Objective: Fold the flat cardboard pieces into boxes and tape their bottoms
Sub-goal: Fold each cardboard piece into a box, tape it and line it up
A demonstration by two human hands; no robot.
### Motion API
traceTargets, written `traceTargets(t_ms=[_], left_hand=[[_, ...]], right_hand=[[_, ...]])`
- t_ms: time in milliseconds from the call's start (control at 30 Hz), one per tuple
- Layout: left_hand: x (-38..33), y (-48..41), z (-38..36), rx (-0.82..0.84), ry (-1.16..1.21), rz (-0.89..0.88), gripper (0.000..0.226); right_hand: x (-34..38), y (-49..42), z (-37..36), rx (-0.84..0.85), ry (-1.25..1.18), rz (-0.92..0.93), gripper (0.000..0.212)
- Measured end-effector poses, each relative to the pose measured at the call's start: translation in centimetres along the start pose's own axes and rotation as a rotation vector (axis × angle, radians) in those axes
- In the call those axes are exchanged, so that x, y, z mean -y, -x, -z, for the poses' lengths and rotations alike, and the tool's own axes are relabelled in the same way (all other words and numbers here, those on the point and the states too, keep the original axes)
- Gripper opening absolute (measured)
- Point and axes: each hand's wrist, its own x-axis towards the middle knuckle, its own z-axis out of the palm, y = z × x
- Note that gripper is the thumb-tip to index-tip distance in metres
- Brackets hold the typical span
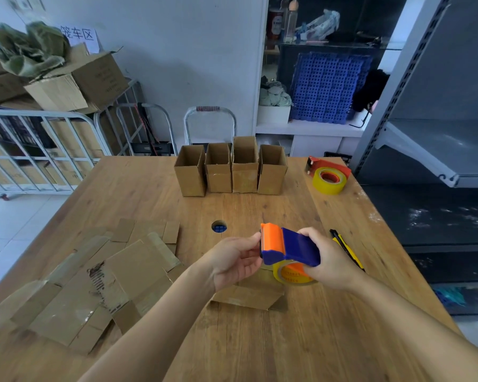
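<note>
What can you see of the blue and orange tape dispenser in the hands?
The tape dispenser looks plastic: blue handle body, orange cutter head, a yellowish tape roll with orange core beneath. The right hand grips the handle; the left hand pinches the head's edge. It is held above a cardboard piece.

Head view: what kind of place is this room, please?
Probably a warehouse packing room: a grey metal shelving rack, a white metal roll cage holding brown cartons, and a wooden worktable with four folded brown cardboard boxes.
</note>
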Motion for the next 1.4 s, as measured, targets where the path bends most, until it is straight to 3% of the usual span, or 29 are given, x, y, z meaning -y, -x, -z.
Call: traceTargets(t_ms=[467, 800, 900, 1167, 1400], left_hand=[[-0.3, 0.2, -0.1, -0.051, -0.046, 0.024, 0.010], [1.0, -0.6, -0.3, -0.015, 0.241, 0.102, 0.015], [1.4, -0.6, -0.7, 0.031, 0.170, 0.077, 0.024], [0.3, -0.5, -0.8, -0.114, -0.139, -0.060, 0.034], [-0.3, 0.4, -0.6, -0.148, -0.167, -0.122, 0.023]], right_hand=[[0.2, 0.2, -0.1, -0.006, 0.036, 0.005, 0.059], [0.0, 0.4, -0.2, -0.029, -0.041, -0.009, 0.060], [0.0, 0.4, 0.0, -0.034, -0.051, -0.009, 0.060], [0.1, 0.5, 1.3, -0.004, -0.041, 0.030, 0.061], [1.1, 0.8, 2.2, 0.037, -0.021, 0.045, 0.061]])
